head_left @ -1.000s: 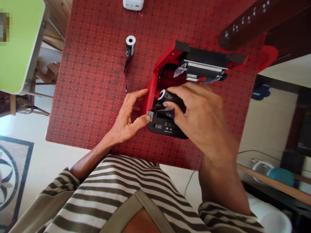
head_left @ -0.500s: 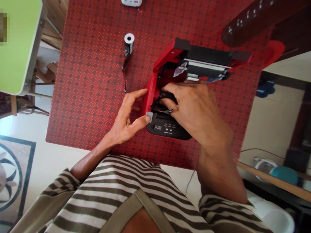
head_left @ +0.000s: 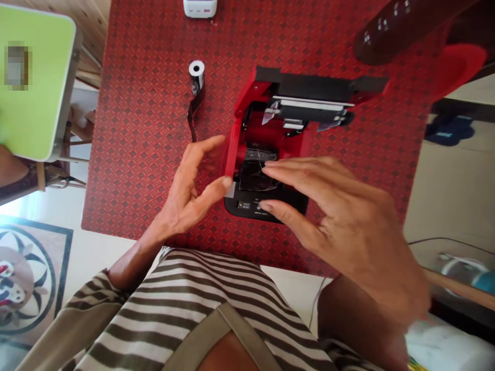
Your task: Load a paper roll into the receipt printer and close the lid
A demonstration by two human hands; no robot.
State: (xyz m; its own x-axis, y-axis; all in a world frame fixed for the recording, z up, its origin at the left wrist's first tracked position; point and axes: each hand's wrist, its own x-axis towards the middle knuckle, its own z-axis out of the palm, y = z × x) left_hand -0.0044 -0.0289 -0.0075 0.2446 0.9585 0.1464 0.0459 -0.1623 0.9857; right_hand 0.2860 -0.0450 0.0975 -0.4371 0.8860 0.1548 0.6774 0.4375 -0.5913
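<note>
A red and black thermal printer [head_left: 266, 204] stands on the table with its lid [head_left: 313, 90] raised toward the far side. In its bay lies a dark glossy strip [head_left: 257, 175], its near end by the black front panel. My left hand [head_left: 189, 188] steadies the printer's left side, thumb on the front left corner and fingers along the red wall. Over the right side of the printer hovers my right hand [head_left: 340, 221], open, thumb and fingers apart. Its fingertips are close to the strip; whether they touch it I cannot tell.
Left of the printer, a paper roll [head_left: 196, 77] stands on the red patterned table [head_left: 143, 129] with a dark strip trailing from it. A white device [head_left: 200, 7] is at the far edge. A dark cylinder [head_left: 382, 31] and a red object [head_left: 460, 67] are far right.
My right hand has come out of the printer's bay, moved right and toward me, and opened. The dark strip it covered now shows. My left hand stays at the printer's left side.
</note>
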